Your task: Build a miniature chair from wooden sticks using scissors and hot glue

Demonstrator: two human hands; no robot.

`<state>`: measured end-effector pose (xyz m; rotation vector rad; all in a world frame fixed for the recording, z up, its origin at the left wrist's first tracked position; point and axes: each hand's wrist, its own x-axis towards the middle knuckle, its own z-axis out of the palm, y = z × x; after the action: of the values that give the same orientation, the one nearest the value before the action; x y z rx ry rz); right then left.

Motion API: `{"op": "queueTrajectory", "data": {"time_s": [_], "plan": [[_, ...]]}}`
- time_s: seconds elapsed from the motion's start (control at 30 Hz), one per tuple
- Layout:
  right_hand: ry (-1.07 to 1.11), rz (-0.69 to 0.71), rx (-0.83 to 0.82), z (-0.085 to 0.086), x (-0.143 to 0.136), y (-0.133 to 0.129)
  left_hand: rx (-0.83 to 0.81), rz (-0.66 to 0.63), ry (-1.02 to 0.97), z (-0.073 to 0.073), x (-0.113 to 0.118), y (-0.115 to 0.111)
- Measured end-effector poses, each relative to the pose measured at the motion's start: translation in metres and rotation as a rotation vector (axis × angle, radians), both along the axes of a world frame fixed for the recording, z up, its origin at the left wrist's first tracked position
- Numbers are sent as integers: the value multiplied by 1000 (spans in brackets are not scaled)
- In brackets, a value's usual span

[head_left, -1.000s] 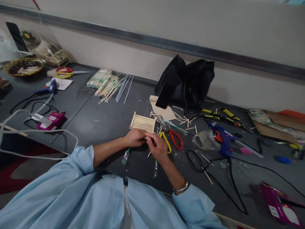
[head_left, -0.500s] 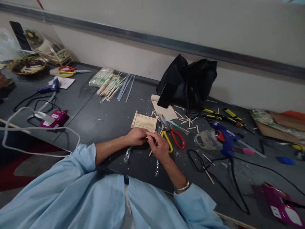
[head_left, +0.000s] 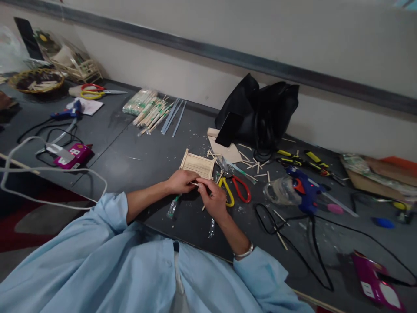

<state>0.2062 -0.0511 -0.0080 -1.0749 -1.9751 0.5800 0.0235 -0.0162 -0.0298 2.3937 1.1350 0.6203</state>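
Observation:
My left hand (head_left: pixel 182 181) and my right hand (head_left: pixel 214 198) meet at the fingertips, both closed on a short thin wooden stick (head_left: pixel 194 184). Most of the stick is hidden by the fingers. Just beyond them lies a small rectangular panel of wooden sticks (head_left: pixel 197 166) with raised edges; the hands cover its near side. Beside my right hand are scissors (head_left: pixel 241 189) with one yellow and one red handle, their blades partly hidden under scraps. A torn clear wrapper (head_left: pixel 172 208) with green print lies below my left hand.
Cut stick pieces (head_left: pixel 257 165) lie near a phone (head_left: pixel 230 129) leaning on a black bag (head_left: pixel 273 108). To the right are a blue glue gun (head_left: pixel 308 191), its looping cord and yellow-black cutters (head_left: pixel 293 158). Wrapped chopsticks (head_left: pixel 153 114) lie at the back left.
Both hands have shifted slightly left and toward me, and the stick between the fingertips shows more plainly. The panel stays on the table. The camera view has moved a little.

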Motion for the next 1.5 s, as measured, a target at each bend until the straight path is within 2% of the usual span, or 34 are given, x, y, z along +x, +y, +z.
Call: {"op": "queueTrajectory", "data": {"time_s": [0.4,0.63,1.1,1.5], "plan": [[25,27,31,-2,-6,-2,69,-16,-113,0,-11,0],[-43,73,111,-2,-3,1,71,-68,-104,0,-7,6],[-107,91,229,-5,0,11,51,-10,-27,-2,0,8],[-143,114,237,-4,-2,9,10,-9,-36,-3,-1,8]]}}
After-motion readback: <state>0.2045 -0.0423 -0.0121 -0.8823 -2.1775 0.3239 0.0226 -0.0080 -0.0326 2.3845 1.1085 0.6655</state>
